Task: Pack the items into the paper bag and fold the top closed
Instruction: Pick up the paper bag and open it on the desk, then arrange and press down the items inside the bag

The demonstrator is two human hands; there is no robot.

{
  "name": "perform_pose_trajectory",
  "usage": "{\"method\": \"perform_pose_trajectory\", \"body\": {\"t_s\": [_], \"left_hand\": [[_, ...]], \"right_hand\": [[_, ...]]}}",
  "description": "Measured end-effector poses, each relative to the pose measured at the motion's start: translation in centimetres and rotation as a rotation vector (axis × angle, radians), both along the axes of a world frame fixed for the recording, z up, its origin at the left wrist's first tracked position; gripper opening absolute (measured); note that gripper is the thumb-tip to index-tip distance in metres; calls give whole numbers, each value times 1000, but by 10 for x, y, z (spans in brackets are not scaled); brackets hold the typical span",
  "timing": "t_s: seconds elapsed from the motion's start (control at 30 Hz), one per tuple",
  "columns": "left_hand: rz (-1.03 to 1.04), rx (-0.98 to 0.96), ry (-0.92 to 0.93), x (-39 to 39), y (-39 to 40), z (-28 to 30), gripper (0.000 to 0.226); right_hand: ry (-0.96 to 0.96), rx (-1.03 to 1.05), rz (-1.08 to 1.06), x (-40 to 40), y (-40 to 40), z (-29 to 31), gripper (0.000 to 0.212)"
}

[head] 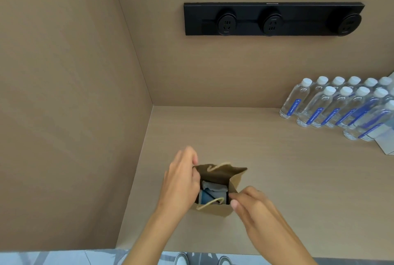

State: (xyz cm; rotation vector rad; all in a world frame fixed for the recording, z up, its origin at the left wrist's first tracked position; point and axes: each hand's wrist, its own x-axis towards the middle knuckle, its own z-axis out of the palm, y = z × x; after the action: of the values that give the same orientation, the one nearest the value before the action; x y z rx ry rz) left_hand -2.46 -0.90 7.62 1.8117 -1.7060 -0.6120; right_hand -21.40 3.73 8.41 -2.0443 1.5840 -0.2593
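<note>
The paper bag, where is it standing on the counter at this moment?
In the head view, the paper bag stands open near the counter's front edge, left of centre, between the left hand and right hand, far from the water bottles.

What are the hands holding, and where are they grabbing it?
Both hold the paper bag by its open top. The left hand grips the left rim; the right hand pinches the right rim near the front corner.

I see both forearms bare to the frame edge, no sleeves. Left hand [181,181] and right hand [251,205]: no gloves; rings or a watch I can't make out. Pale shoes [181,259] visible at the bottom edge, toes only.
</note>
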Motion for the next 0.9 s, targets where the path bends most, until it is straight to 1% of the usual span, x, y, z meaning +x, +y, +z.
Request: {"method": "perform_pose_trajectory", "body": {"t_s": [0.03, 0.1, 0.17, 0.23, 0.3, 0.33, 0.37, 0.4, 0.43, 0.47, 0.53, 0.57, 0.63, 0.67, 0.7, 0.73, 0.8, 0.83, 0.87, 0.9], "left_hand": [[-48, -11, -21, 1, 3, -2, 32], [-118, -15, -54, 4, 7, -5, 29], [-150, 15, -139, 5, 11, -6, 28], [-112, 67, -222, 3, 12, -3, 25], [-44, 153, -301, 0, 11, 2, 25], [-29, 196, -339, 0, 11, 3, 29], [-32, 237, -364, 0, 11, 4, 30], [-37, 253, -369, 0, 11, 4, 26], [-36, 248, -371, 2, 12, 5, 16], [-30, 249, -363, 4, 13, 5, 11], [-26, 283, -337, 12, 15, 1, 41], [-24, 309, -316, 15, 16, 1, 52], [-47, 347, -269, 18, 19, -1, 64], [-61, 358, -234, 18, 20, -2, 65], [-78, 367, -202, 17, 21, -3, 66], [-92, 376, -172, 16, 21, -3, 65], [-103, 399, -116, 12, 20, -4, 65], [-105, 413, -98, 10, 18, -3, 65], [-107, 420, -84, 9, 16, -3, 64], [-111, 425, -77, 8, 15, -3, 63]], "right_hand": [[-20, -19, -53, 4, -1, 2, 31], [13, -50, -119, 10, -5, 4, 35], [54, -93, -143, 14, -10, 5, 27], [84, -110, -145, 17, -16, 7, 9], [121, -71, -138, 19, -22, 8, 12], [151, -52, -129, 19, -24, 10, 4], [165, -35, -131, 18, -28, 10, 13], [197, -12, -126, 17, -30, 10, 25], [225, -6, -111, 14, -33, 8, 31], [256, -13, -94, 12, -34, 7, 30], [323, -33, -73, 6, -35, 6, 19], [344, -27, -66, 3, -36, 6, 17], [389, 1, -58, 0, -35, 7, 33], [428, -27, -48, 0, -35, 7, 36], [475, -112, -20, 0, -34, 7, 38], [520, -215, 19, -1, -33, 7, 42], [512, -460, 117, -3, -36, 11, 50], [475, -555, 215, -4, -39, 13, 51], [431, -639, 360, -5, -42, 15, 44], [388, -689, 532, -6, -46, 15, 33]]}}
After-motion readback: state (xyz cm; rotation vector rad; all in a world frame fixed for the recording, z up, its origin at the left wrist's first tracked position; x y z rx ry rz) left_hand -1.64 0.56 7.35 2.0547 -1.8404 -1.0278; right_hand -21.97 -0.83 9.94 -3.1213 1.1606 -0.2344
